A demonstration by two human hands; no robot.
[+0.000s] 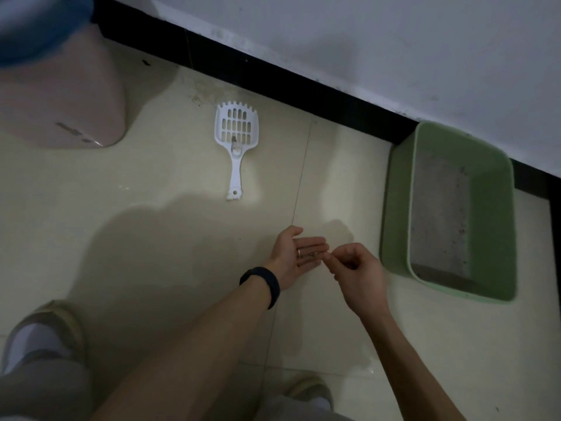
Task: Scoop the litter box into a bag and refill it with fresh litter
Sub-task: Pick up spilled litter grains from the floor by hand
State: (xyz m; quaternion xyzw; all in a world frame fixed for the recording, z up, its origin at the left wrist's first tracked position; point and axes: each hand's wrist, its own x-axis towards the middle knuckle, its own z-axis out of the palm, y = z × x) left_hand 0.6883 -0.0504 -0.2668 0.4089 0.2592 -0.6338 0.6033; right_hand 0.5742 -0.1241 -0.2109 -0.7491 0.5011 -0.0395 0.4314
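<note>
Green plastic marks the litter box (397,208), which the head view shows on the tiled floor (151,183) at the right edge, its far corner against the black baseboard (273,77) under the pale wall (364,41). Grey litter (440,220) covers its bottom in a thin layer, speckled with dark bits. The white slotted scoop (236,168) lies flat on the floor well left of the box, near the baseboard, with its toothed end toward the wall and a small clump on its blade. At the far left corner stands a pinkish bin (66,101) with a blue lid (39,28), blurred.

Low in the middle, just beside the box, the two hands meet. The left hand (291,256) lies palm up with straight fingers, a ring (299,253) on one of them and a black band (264,284) at the wrist. The right hand (358,271) is curled, thumb and forefinger pressed together at the left fingertips — whether anything sits between them is too small to tell. Beige slippers show at the near edge.
</note>
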